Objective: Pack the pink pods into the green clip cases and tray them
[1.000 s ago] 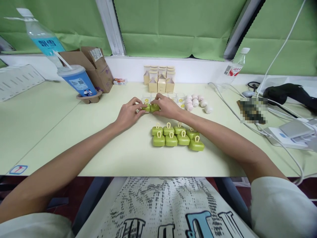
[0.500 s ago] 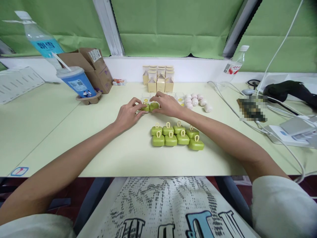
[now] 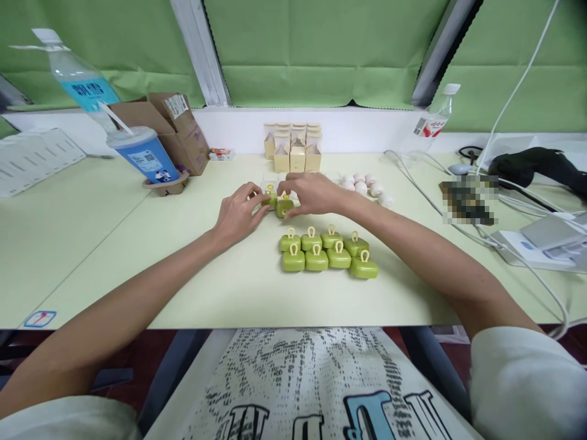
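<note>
My left hand (image 3: 241, 209) pinches a small glossy green case (image 3: 269, 200) between thumb and fingers. Right beside it sits a second green case (image 3: 284, 208), with the thumb and fingertips of my right hand (image 3: 312, 192) around its sides. Behind the fingers are clear plastic boxes (image 3: 269, 183) with round yellow marks, partly hidden by my right hand. Closer to me, several green cases (image 3: 316, 259) with pale yellow loops on top stand in two rows. White-pink round pieces (image 3: 361, 187) lie in a group right of my right hand.
Small cream cartons (image 3: 297, 157) with raised flaps stand against the back wall. To the left are a blue cup (image 3: 145, 156) in a cardboard holder, a brown box (image 3: 192, 143) and a tilted bottle (image 3: 85, 85). White cables (image 3: 440, 211) and another bottle (image 3: 433, 122) are at the right.
The second green case has come slightly toward me, out of line with the first, and my right hand's thumb has dropped lower. My left hand stays nearly in place.
</note>
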Motion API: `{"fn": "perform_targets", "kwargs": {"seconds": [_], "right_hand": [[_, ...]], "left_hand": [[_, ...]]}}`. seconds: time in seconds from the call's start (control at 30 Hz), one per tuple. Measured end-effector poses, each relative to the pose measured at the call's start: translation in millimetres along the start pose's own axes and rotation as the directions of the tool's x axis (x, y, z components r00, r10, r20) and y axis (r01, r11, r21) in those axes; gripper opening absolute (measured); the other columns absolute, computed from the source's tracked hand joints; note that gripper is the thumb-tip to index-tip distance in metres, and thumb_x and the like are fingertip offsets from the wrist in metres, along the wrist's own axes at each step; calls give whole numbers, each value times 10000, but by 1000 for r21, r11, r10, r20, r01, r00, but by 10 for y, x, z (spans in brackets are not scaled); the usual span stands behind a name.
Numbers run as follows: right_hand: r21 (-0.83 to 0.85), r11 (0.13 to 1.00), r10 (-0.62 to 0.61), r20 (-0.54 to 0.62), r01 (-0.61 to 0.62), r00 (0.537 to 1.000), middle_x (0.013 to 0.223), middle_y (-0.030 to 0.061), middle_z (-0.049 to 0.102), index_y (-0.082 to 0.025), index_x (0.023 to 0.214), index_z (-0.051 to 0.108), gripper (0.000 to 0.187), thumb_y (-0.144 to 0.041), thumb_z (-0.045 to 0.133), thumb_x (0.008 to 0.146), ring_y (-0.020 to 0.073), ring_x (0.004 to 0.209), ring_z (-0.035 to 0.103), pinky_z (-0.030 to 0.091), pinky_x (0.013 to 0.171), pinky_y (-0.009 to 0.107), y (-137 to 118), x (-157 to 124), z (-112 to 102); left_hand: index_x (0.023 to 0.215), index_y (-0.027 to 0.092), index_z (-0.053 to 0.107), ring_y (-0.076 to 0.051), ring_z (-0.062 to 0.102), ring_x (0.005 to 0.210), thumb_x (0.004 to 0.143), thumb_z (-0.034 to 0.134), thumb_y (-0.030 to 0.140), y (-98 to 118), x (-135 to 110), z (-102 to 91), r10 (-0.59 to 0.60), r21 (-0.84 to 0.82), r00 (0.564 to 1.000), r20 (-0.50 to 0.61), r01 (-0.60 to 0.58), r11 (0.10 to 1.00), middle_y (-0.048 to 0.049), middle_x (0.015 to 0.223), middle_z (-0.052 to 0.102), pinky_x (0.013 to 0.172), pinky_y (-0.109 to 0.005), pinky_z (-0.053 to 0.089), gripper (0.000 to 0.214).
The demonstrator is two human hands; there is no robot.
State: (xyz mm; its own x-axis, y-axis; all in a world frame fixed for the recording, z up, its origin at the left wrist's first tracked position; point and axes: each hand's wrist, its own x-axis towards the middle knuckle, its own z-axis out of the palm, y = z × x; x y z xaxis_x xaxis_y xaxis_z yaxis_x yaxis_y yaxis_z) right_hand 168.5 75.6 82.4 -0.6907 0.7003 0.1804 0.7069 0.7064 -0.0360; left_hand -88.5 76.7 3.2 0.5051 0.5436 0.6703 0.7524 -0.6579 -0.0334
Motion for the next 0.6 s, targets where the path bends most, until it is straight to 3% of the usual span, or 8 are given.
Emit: {"fn": "perform_targets", "kwargs": {"seconds": [0.1,0.2,0.3,0.47,0.6], "right_hand": [[-93,996,-15,5,16,1000,1278,136,717,-217,1318,751,445,-386,849,918,269,926,673,344,718,320,-43,9,92],[-25,999,-30,-70,29,997,1186,123,725,-194,1139,810,205,-291,694,1001,239,871,653,364,718,336,11,11,99],[88,996,-5,-139,18,990,1091,130,741,-154,1030,818,233,-186,590,996,236,874,648,425,767,343,91,33,113],[209,978,46,-200,-3,979,1049,140,763,-131,1048,809,282,-124,534,988,243,907,672,484,866,355,149,86,220],[211,977,15,-169,21,985,1090,133,755,-138,1129,801,330,-284,509,1081,240,898,664,464,851,353,113,65,226]], "left_hand": [[1173,225,802,-247,699,972,1049,619,341,3,1,-7,-12,-4,1000,25,12,1000,-110,1161,732,680,-349,499,250],[1187,228,798,-254,703,980,1050,602,351,12,4,-16,-23,-11,999,45,24,1000,-116,1176,730,675,-351,507,268],[1192,228,794,-252,708,969,1050,596,363,17,4,-16,-29,-11,998,55,30,1000,-117,1182,730,681,-349,518,278],[1215,221,784,-245,716,962,1046,610,350,28,0,-14,-45,-18,997,67,46,999,-115,1201,727,693,-346,528,275],[1224,225,777,-243,720,958,1045,616,348,34,2,-20,-48,-23,996,79,50,999,-112,1210,725,690,-343,524,271]]}}
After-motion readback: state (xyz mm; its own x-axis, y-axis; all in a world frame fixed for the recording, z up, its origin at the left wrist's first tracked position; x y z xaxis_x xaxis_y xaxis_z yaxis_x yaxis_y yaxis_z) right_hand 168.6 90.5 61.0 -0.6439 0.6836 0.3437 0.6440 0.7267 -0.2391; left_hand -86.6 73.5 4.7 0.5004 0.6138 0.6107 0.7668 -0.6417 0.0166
